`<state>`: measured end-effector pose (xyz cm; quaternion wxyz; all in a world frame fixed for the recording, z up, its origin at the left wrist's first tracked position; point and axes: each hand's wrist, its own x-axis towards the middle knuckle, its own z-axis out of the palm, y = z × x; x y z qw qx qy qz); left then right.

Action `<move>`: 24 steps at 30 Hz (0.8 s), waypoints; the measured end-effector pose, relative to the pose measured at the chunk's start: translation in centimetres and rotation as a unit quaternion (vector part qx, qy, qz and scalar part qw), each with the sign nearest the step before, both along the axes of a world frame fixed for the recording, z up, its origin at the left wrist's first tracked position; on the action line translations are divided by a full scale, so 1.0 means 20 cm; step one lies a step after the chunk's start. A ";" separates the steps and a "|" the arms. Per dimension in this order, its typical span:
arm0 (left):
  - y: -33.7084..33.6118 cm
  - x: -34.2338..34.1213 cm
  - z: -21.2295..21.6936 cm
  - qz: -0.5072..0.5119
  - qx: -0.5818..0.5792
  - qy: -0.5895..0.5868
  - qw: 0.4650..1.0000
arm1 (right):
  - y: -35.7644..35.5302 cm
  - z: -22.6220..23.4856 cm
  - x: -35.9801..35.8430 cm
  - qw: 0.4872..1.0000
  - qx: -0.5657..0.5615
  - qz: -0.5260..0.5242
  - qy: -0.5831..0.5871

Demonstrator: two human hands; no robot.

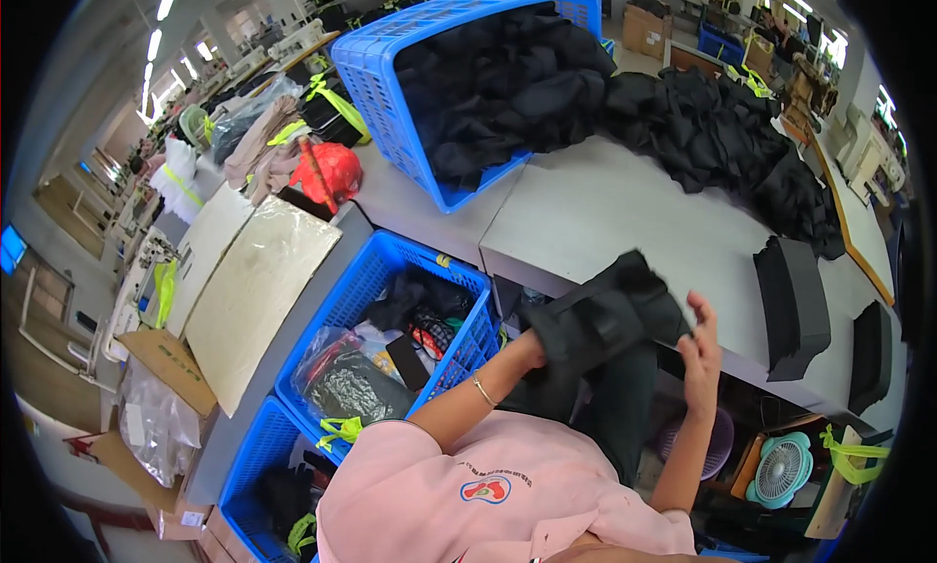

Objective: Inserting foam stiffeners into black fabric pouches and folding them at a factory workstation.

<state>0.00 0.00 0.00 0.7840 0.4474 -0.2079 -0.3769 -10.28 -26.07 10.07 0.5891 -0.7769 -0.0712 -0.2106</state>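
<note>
A folded piece of black fabric (610, 309) hangs over my lap at the table's front edge, slightly smeared by motion. My left hand (532, 349) grips its near left end, the fingers mostly hidden inside or behind the cloth. At the cloth's right edge my right hand (700, 353) is raised with its fingers apart and slightly curved. Whether its fingertips touch the cloth I cannot tell. To the right, a neat stack of black fabric pieces (793, 309) stands on the grey table (605, 207), with a second black stack (869, 356) beyond it.
A tipped blue crate (390, 124) spills black cloth (703, 129) across the table's far side. Another blue crate (459, 368), holding bags and cloth, stands at my left. A red plastic bag (330, 173) and a cardboard sheet (259, 290) lie farther left. A turquoise fan (781, 468) sits below the table.
</note>
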 end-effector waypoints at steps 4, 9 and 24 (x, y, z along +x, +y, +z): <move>-0.25 0.05 0.02 0.027 0.048 0.035 0.998 | -0.30 -0.09 0.36 0.993 -0.036 -0.109 -0.022; -0.37 0.04 0.00 0.177 0.110 0.025 0.978 | -0.49 -0.44 0.42 0.942 -0.071 -0.328 -0.023; -0.50 0.53 0.00 0.105 0.127 -0.012 0.986 | 0.01 -0.51 0.33 0.929 0.309 -0.160 0.122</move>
